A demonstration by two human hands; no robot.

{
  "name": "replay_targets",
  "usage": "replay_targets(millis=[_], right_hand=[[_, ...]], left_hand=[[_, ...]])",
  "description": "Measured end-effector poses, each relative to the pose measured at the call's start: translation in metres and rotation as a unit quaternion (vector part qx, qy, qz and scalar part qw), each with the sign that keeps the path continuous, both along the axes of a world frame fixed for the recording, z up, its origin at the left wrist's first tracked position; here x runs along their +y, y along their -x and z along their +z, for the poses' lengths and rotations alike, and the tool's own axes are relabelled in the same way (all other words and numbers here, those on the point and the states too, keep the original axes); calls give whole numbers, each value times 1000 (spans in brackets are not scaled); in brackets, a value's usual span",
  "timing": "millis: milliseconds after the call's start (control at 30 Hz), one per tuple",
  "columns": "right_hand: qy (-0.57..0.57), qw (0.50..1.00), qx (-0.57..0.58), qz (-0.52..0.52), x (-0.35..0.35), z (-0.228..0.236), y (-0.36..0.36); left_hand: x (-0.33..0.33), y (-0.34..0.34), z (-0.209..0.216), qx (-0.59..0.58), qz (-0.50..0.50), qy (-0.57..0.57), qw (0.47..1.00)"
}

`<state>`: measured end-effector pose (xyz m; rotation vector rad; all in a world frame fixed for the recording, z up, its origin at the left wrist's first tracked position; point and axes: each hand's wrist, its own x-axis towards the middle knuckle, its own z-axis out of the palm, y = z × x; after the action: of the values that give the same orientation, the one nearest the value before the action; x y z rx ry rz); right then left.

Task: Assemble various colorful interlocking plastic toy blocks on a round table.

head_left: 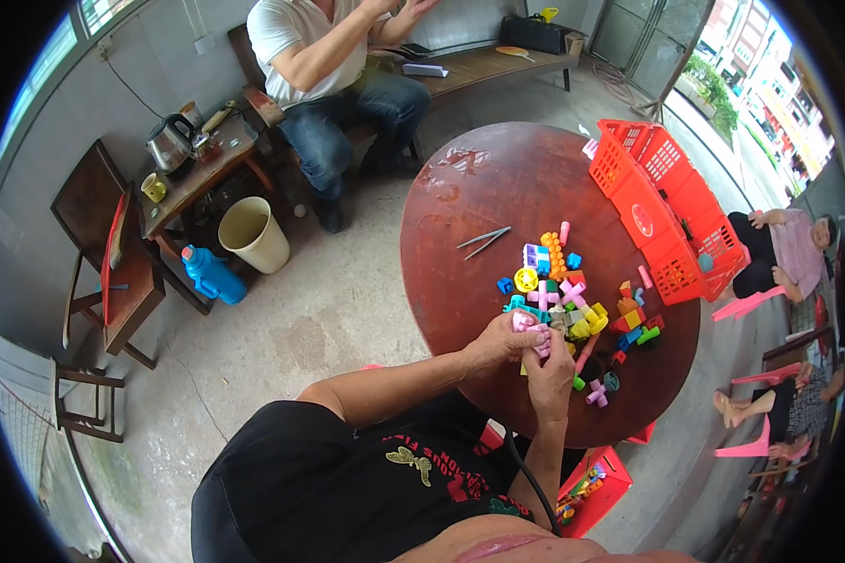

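Note:
Over the near part of the round table (460, 328), my left hand (499, 343) and my right hand (549, 369) meet, their fingers closed on a pink toy block (533, 330). Its exact shape is partly covered by my fingers. Just beyond and beside my hands lies a heap of coloured toy blocks: a yellow wheel-like piece (526, 279), an orange bumpy piece (554, 253), a blue and white block (536, 258), a yellow piece (589, 323). A pink cross-shaped piece (597, 393) rests right of my right hand.
Tweezers (484, 241) lie left of the heap. A red plastic basket (662, 220) stands at the table's right edge. Below the table is a red bin (596, 488) with blocks inside. Another person (338, 84) sits across the room; a beige bucket (253, 235) and blue flask (212, 275) stand on the floor.

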<state>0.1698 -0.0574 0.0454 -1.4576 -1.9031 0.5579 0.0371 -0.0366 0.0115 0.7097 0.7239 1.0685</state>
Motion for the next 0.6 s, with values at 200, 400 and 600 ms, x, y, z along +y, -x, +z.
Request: replay_targets(millis=[200, 400, 600], right_hand=[[-20, 998, 58, -2, -6, 3, 3], [202, 897, 391, 33, 0, -18, -23], [207, 760, 616, 14, 2, -22, -18]], left_hand=[[4, 7, 0, -63, 19, 45, 997], [13, 23, 16, -196, 36, 49, 979], [7, 10, 4, -37, -14, 31, 999]])
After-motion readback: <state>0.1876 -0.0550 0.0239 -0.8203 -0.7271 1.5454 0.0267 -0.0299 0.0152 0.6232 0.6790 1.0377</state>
